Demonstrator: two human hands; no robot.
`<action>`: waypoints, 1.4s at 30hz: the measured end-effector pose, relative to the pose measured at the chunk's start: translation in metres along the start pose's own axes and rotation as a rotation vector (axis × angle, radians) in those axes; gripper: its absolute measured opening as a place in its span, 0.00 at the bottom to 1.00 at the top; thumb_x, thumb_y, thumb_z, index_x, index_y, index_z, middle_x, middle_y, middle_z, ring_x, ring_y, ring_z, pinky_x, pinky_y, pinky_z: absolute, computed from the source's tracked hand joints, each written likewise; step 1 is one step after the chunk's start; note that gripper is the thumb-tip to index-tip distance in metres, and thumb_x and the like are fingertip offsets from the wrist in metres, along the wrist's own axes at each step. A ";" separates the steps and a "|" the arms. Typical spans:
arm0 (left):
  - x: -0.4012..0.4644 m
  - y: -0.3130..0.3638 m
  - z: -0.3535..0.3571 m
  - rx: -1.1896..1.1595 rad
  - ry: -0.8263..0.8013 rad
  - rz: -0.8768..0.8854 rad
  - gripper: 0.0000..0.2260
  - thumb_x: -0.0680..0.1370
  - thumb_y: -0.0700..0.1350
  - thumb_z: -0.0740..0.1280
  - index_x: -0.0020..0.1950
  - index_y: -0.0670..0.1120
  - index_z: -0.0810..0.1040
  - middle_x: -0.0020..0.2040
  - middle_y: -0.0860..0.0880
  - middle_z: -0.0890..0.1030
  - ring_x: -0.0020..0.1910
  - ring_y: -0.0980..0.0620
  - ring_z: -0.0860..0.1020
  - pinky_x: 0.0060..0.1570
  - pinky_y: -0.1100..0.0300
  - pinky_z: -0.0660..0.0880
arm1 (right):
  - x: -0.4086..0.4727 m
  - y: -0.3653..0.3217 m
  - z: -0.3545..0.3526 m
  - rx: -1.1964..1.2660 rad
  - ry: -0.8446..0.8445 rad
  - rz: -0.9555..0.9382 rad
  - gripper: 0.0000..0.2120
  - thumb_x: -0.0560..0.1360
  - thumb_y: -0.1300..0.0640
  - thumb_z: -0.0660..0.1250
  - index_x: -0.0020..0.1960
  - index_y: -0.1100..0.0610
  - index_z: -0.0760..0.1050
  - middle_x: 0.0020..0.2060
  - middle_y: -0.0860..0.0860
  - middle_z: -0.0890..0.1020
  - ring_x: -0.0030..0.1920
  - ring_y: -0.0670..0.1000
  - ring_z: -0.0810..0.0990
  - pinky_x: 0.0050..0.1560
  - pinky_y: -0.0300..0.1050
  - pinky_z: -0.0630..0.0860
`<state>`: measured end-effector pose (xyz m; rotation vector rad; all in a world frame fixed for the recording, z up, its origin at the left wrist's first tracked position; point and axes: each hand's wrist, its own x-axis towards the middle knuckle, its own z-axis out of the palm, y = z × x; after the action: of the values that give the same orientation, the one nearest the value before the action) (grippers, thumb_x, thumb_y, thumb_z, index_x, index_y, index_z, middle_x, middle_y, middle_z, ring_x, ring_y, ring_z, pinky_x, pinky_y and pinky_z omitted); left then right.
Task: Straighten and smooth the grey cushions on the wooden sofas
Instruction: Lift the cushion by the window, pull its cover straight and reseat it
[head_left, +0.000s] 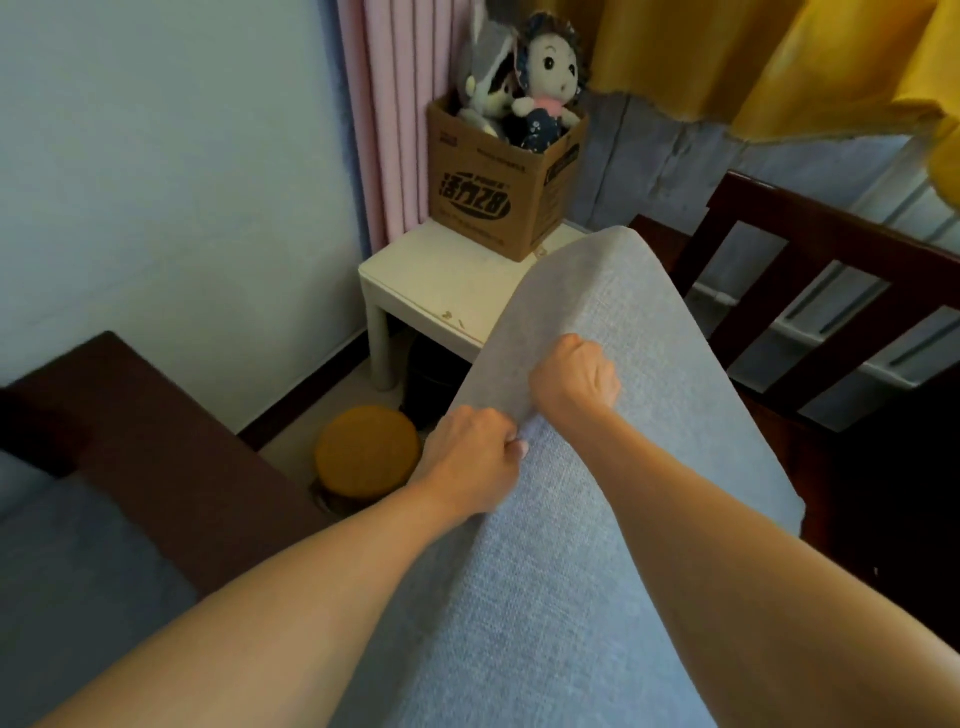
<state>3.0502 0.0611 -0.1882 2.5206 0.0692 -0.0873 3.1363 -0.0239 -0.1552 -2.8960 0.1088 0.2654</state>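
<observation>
The long grey woven fabric cushion (597, 467) is held lifted, tilted above the dark wooden slatted sofa (810, 270). Its left edge is gripped by curled fingers of both the left hand (472, 457) and, just beyond, the right hand (574, 379). Beyond the cushion, a brown cardboard box (498, 182) is carried on a white surface (431, 280).

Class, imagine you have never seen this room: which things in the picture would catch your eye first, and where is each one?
First, the big grey cushion lifted up through the middle of the view, with the left hand and right hand both gripping its left edge. Next, the cardboard box of stuffed dolls on the white side table in the corner behind. A round yellow stool sits on the floor below.
</observation>
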 end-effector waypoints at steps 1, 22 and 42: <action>-0.005 -0.001 -0.003 -0.005 0.006 0.010 0.20 0.79 0.47 0.64 0.27 0.46 0.64 0.26 0.50 0.67 0.30 0.48 0.71 0.30 0.56 0.67 | -0.004 -0.003 0.001 0.003 0.015 0.003 0.17 0.80 0.61 0.55 0.67 0.62 0.68 0.63 0.57 0.74 0.63 0.58 0.73 0.57 0.48 0.70; -0.128 -0.120 -0.054 -0.053 0.189 -0.285 0.22 0.78 0.47 0.65 0.27 0.45 0.61 0.24 0.49 0.65 0.25 0.53 0.65 0.28 0.57 0.58 | -0.118 -0.142 0.062 -0.195 -0.020 -0.411 0.12 0.80 0.60 0.58 0.61 0.60 0.72 0.55 0.55 0.79 0.56 0.56 0.78 0.46 0.45 0.72; -0.190 -0.243 -0.051 -0.166 0.332 -0.656 0.23 0.77 0.44 0.66 0.25 0.45 0.61 0.22 0.49 0.64 0.24 0.51 0.66 0.27 0.57 0.61 | -0.171 -0.250 0.178 -0.327 -0.146 -0.680 0.13 0.79 0.63 0.57 0.60 0.59 0.74 0.56 0.55 0.79 0.57 0.56 0.78 0.44 0.47 0.71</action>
<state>2.8462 0.2830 -0.2724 2.2254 0.9890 0.0733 2.9623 0.2695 -0.2380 -2.9889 -1.0046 0.3877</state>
